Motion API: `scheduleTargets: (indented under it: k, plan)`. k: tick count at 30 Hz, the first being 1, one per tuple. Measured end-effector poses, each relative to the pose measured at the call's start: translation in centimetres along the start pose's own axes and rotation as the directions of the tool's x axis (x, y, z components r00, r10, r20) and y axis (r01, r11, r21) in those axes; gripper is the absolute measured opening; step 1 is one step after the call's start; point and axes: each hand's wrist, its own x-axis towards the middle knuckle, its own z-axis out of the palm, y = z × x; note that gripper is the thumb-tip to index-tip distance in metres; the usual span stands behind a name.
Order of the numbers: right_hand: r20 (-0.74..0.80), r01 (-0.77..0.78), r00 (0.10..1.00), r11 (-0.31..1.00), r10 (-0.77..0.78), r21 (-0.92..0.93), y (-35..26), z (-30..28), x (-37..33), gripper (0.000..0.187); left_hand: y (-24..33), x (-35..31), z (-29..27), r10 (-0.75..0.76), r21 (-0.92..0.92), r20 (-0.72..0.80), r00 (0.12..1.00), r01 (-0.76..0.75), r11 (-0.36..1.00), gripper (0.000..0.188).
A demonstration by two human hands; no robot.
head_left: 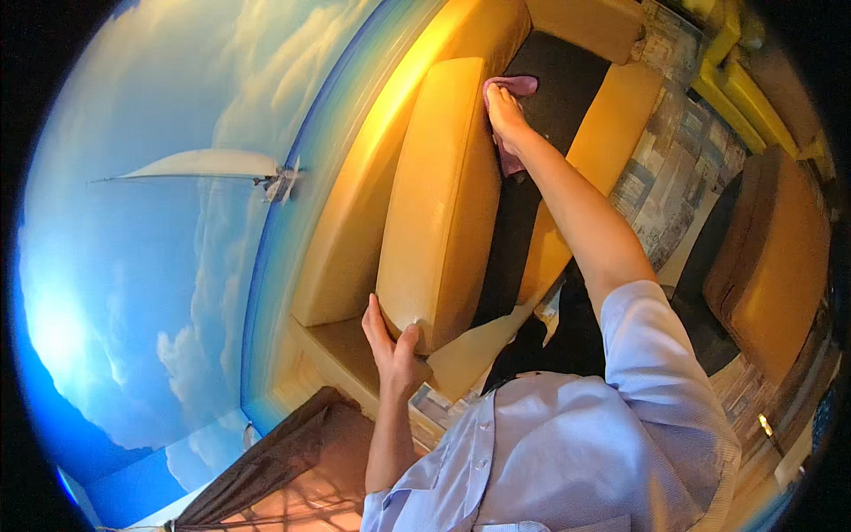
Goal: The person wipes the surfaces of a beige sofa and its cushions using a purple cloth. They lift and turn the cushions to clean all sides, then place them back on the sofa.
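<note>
A long tan sofa cushion [436,195] is tipped up on its edge against the sofa backrest [355,195]. At its near end my left hand [392,359] grips the corner, thumb on one side and fingers on the other. Farther off, my right hand [507,115] presses a purple cloth [523,85] to the cushion's lower side, beside the black sofa base [554,89]. Part of the cloth hangs below the palm, and the fingers partly hide the rest.
A tan front strip [620,111] edges the black base. Wood-patterned floor [678,168] lies to the right, with a brown and black seat [771,266] beyond. On the left is a wall with a sky and sailboat picture [160,266]. Dark netting [275,461] hangs at lower left.
</note>
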Motion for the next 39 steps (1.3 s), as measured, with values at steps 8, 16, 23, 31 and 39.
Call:
scheduleTargets:
  k: [8, 16, 23, 31, 39]
  plan:
    - [0.105, 0.366, 0.93, 0.917, -0.352, -0.161, 1.4, 2.4, -16.4, 0.038, 2.7, 4.5, -0.9, 0.241, -0.077, 0.122, 0.963, -0.233, 0.969, 0.093]
    - [0.152, 0.599, 0.797, 0.798, -0.585, -0.065, -2.0, -0.6, -31.4, 0.037, 8.5, 8.0, 2.0, 0.395, 0.16, -0.014, 0.918, -0.388, 0.908, 0.088]
    - [0.061, 0.67, 0.675, 0.576, -0.736, -0.467, 0.0, -3.1, -31.5, 0.041, 14.0, 10.3, 4.6, 0.517, 0.258, 0.096, 0.851, -0.523, 0.812, 0.075]
    - [-0.071, 0.7, 0.662, 0.65, -0.746, -0.295, -6.1, -9.0, -23.1, 0.035, 19.9, 17.5, 6.5, 0.697, 0.146, 0.343, 0.63, -0.769, 0.623, 0.057]
    - [0.004, 0.645, 0.476, 0.346, -0.88, -0.681, -10.6, -9.9, -19.0, 0.046, 23.0, 23.4, 14.5, 0.792, -0.17, 0.2, 0.577, -0.775, 0.608, 0.048]
